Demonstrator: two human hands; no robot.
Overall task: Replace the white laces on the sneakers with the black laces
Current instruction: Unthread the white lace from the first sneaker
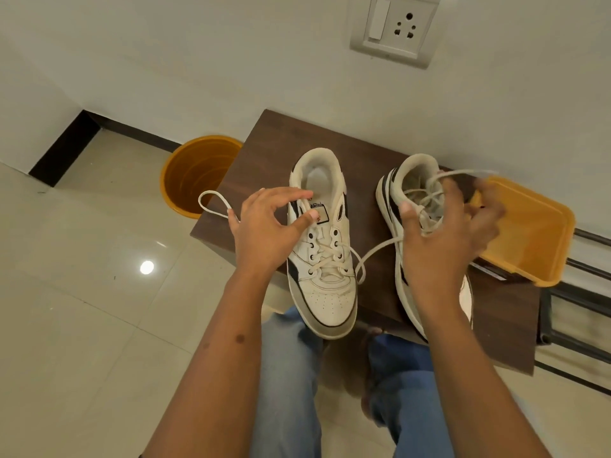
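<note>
- An orange bin (198, 175) stands on the tiled floor (82, 292) at far left, just beside the table's left edge.
- A loop of white lace (213, 203) hangs off that edge behind the left hand (264, 226); whether the hand pinches this lace is hidden. Its fingers are loosely curled, thumb and forefinger touching the tongue of the left sneaker (322, 246).
- That sneaker lies flat, toe toward the person, white lace threaded only through its lower eyelets; the top holes are bare.
- One strand runs from it across to the right hand (443, 233), which grasps a gathered tangle of white lace (426, 206) over the right sneaker (410, 206), tilted on its side.
- Risk, as I judge it: pulling with the bunch tangled could knot the lace or drag the left sneaker off the near edge, where its toe already overhangs.
- The trailing loop at left could snag on the table corner.
- No black laces are visible, so rethreading has not begun; they may be in the tray, but its inside is blurred.
- An orange tray (529, 233) sits at far right, partly over the edge of the dark wooden table (363, 133).
- Behind is a pale wall (198, 61) with a switch-and-socket plate (395, 28).
</note>
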